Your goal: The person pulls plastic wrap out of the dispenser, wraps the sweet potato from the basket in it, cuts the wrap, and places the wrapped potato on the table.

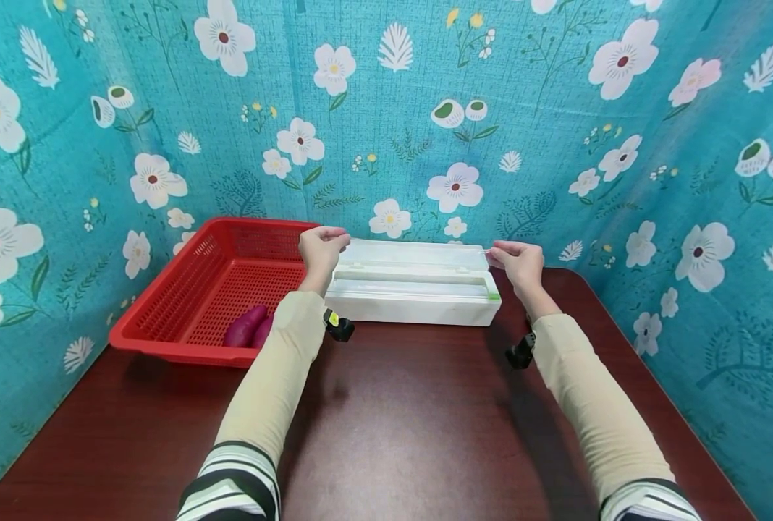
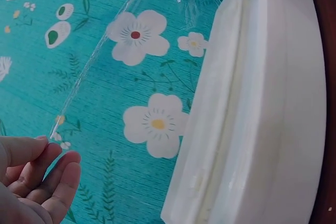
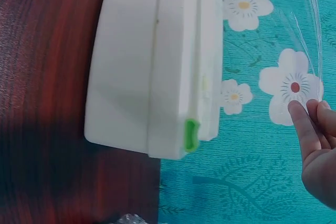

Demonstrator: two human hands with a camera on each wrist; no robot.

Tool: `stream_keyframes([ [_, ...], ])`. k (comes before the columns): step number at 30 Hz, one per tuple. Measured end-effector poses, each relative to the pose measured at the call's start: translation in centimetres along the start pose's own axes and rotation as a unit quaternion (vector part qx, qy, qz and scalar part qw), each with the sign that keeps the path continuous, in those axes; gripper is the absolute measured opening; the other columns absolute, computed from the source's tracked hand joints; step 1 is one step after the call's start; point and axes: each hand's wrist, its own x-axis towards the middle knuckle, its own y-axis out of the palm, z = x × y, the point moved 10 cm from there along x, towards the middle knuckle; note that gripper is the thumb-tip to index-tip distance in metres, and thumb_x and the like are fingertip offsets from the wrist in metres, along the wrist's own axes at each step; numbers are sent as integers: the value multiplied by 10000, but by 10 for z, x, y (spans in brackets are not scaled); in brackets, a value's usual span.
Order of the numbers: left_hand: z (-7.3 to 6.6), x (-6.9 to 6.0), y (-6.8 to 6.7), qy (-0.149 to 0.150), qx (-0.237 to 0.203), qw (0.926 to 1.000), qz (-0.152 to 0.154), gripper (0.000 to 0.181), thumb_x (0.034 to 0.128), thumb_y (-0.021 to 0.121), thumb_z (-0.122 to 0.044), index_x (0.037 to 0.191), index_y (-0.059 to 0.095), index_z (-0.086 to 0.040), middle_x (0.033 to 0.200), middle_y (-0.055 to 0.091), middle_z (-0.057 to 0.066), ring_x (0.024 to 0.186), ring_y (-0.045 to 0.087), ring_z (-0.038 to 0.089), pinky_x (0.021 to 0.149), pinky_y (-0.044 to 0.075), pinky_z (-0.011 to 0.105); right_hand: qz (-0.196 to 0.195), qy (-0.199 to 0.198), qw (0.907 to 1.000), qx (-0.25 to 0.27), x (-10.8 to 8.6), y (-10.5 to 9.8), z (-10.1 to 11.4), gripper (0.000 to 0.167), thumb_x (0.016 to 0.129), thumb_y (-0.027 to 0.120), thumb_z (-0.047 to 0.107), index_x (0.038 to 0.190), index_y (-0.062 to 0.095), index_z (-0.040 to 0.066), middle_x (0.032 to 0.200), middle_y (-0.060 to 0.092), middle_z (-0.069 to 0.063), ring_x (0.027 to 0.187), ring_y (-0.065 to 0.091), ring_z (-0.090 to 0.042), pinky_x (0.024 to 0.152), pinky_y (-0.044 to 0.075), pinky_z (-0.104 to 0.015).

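A white cling film dispenser box stands at the back of the table, its lid raised. In the left wrist view, clear cling film stretches up from the fingertips as a thin taut edge. My left hand pinches one corner of that film between thumb and fingers, above the box's left end. Beyond the right end, my right hand pinches the other corner, as the right wrist view also shows. A green piece sits at the box's right end. Most of the film is too transparent to make out.
To the left, a red plastic basket holds purple sweet potatoes, partly hidden by my left arm. A teal floral curtain hangs close behind the box. The dark brown table extends in front.
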Motion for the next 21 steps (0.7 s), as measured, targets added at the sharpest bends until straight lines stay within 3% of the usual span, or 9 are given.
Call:
stream_keyframes([
  [5, -7, 1, -2, 37, 32, 10000, -30, 141, 787, 672, -62, 912, 684, 3, 839, 662, 136, 755, 641, 224, 685, 501, 282, -13, 449, 9990, 41, -40, 14, 68, 331, 781, 665, 115, 1096, 633, 20, 997, 640, -146, 850, 636, -228, 741, 490, -315],
  [8, -12, 3, -3, 60, 10, 10000, -63, 138, 783, 676, -58, 908, 687, -2, 827, 663, 128, 732, 640, 202, 682, 501, 285, 103, 220, 9994, 259, -39, 16, 78, 300, 756, 687, 119, 1046, 664, 46, 943, 656, -125, 803, 646, -198, 720, 498, -290],
  [10, -16, 4, -4, 97, -24, 9999, -96, 139, 781, 678, -57, 909, 688, -3, 821, 662, 126, 719, 638, 187, 678, 502, 278, 160, 146, 9990, 398, -50, 19, 97, 284, 750, 690, 120, 1026, 674, 54, 916, 662, -110, 783, 648, -177, 708, 499, -275],
  [16, -27, 5, -6, 291, -176, 9993, -150, 140, 778, 683, -61, 903, 686, 0, 811, 659, 129, 706, 632, 181, 677, 503, 274, -148, -13, 9982, -578, -103, 33, 178, 321, 837, 587, 55, 1121, 570, -92, 959, 646, -159, 813, 644, -165, 753, 469, -285],
  [21, -34, 1, -8, 362, -292, 9988, -182, 130, 771, 687, -55, 888, 689, 0, 803, 659, 126, 711, 628, 193, 698, 502, 315, -225, -195, 9977, -608, -113, 35, 197, 305, 837, 585, 46, 1104, 576, -101, 896, 661, -108, 730, 640, -81, 727, 477, -248],
])
